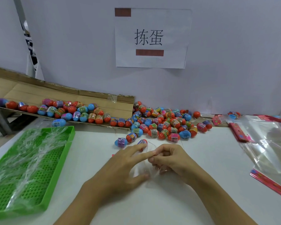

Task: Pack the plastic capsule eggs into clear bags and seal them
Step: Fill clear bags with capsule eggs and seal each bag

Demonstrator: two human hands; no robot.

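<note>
A paper sign (152, 38) on the wall reads 拣蛋. On the white table (209, 159), the left hand (125, 166) lies with fingers straight and spread on a thin clear bag (144, 172), while the right hand (170, 158) pinches the bag's edge with curled fingers. Just beyond the fingertips lies a capsule egg (142, 142), red and blue with a printed band, before the egg pile (165, 125).

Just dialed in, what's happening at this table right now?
A person is working a clear bag flat on the white table. The left hand presses on it with spread fingers while the right hand pinches its edge. One egg lies just beyond the fingertips. The egg pile waits behind, spare bags lie to the right, and a green tray sits left.
</note>
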